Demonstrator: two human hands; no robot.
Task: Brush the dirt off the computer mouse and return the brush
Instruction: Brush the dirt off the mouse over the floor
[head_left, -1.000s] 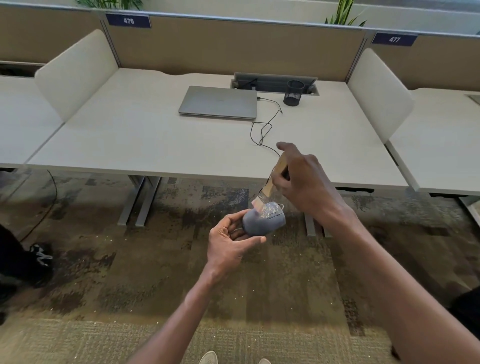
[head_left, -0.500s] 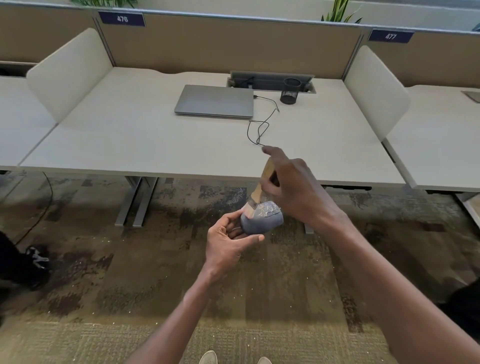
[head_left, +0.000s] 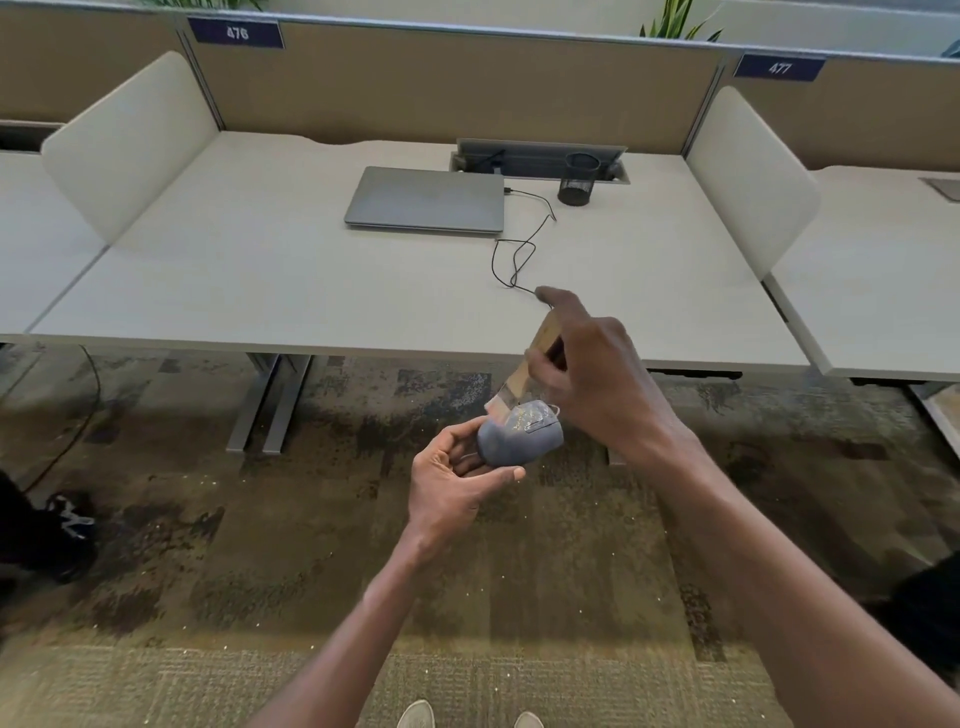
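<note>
The left hand (head_left: 457, 483) cradles the computer mouse (head_left: 519, 435) from the near left side, fingers and thumb curled around its rounded body, above the carpet (head_left: 311, 545) and just in front of the near edge of the desk (head_left: 291, 280). The mouse is a smooth, blue-grey, domed shell; its upper face carries a pale, speckled coating of dirt. The right hand (head_left: 587, 374) grips the brush (head_left: 524, 374) by its flat, light wooden handle, with the index finger extended along the handle toward the far side. The brush is tilted, bristle end down and to the left, and the pale bristles touch the upper left part of the mouse. The right hand covers most of the handle and the right edge of the mouse. On the desk, a matte off-white slab, a closed grey laptop (head_left: 426, 200) lies flat at the far centre. A thin black cable (head_left: 519, 249) runs from its right side in loose loops toward the near right. A black mesh cup (head_left: 578, 179) stands upright just right of the laptop, beside a recessed cable tray (head_left: 540, 158). Rounded off-white divider panels (head_left: 135, 140) stand at both desk ends. The carpet is mottled brown and dotted with small white specks.
</note>
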